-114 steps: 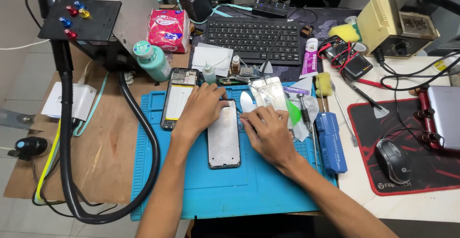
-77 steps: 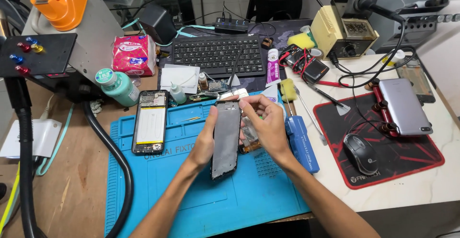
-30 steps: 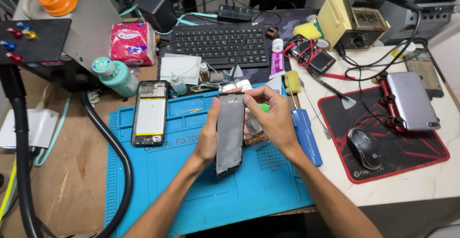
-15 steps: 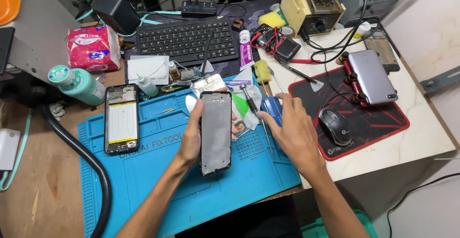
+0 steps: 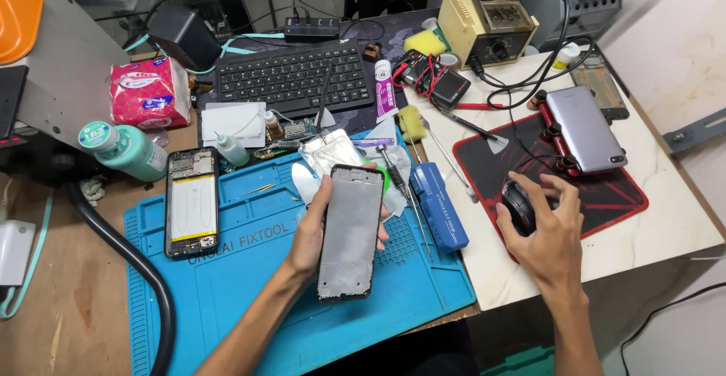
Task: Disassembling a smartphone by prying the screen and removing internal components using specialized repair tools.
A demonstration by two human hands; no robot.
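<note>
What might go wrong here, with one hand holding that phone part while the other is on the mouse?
The left hand alone holds the grey phone frame above the blue mat; it might slip and fall. The right hand rests on the mouse, close to loose cables it may snag. The opened phone lies exposed near bottles.

A pink tissue pack [image 5: 149, 92] sits left of the keyboard, a green bottle's round label [image 5: 96, 134] below it.
</note>
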